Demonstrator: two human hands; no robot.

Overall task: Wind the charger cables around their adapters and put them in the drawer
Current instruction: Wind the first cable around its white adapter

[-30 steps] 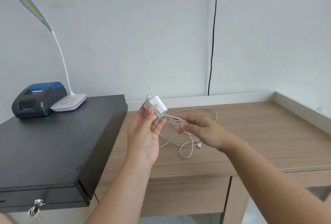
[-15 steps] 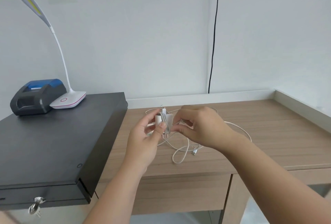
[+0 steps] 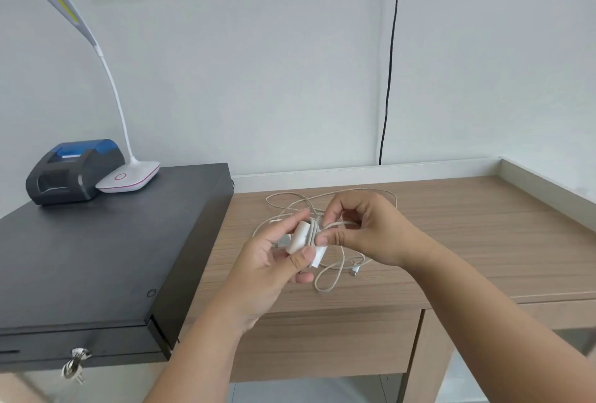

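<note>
Left hand (image 3: 274,260) grips white adapter (image 3: 301,236) above tabletop (image 3: 483,225), centre frame. Right hand (image 3: 367,228), at 3 o'clock of adapter, pinches cable (image 3: 325,280) against it. Few turns wound; most cable loose on tabletop. Drawer step not yet done.

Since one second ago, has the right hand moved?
Yes. The right hand has come left, nearer the black cash drawer, and now pinches the white cable against the white adapter.

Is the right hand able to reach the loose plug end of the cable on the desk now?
Probably yes: the plug end lies uncovered just below the right hand, which is pinching the cable.
</note>
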